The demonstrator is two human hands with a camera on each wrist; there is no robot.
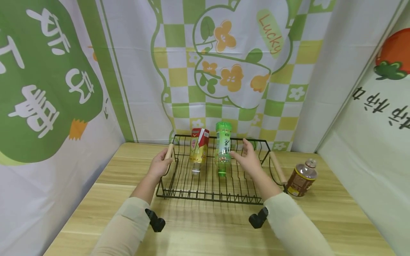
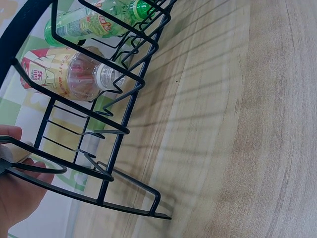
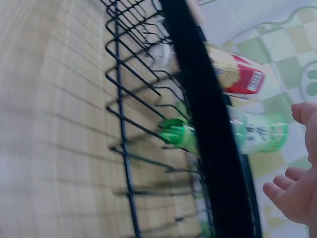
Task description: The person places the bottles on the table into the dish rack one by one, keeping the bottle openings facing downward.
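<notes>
A black wire dish rack (image 1: 192, 195) with wooden handles stands on the table. My left hand (image 1: 159, 164) grips its left wooden handle (image 1: 169, 151); in the left wrist view, fingers curl around that handle. Inside the rack, a red-and-yellow labelled bottle (image 1: 199, 145) leans neck down, its whitish cap low in the wires. To its right a green bottle (image 1: 223, 144) leans the same way, cap toward me. Just right of the green bottle is my right hand (image 1: 249, 159), fingers spread and loosely bent, holding nothing. The right wrist view shows a gap between this hand (image 3: 299, 173) and the bottle.
Beside the rack's right wooden handle (image 1: 278, 169) stands a clear bottle with a brown label (image 1: 301, 179), close to it. Printed curtains (image 1: 137, 71) hang behind and at both sides of the wooden table (image 1: 205, 227).
</notes>
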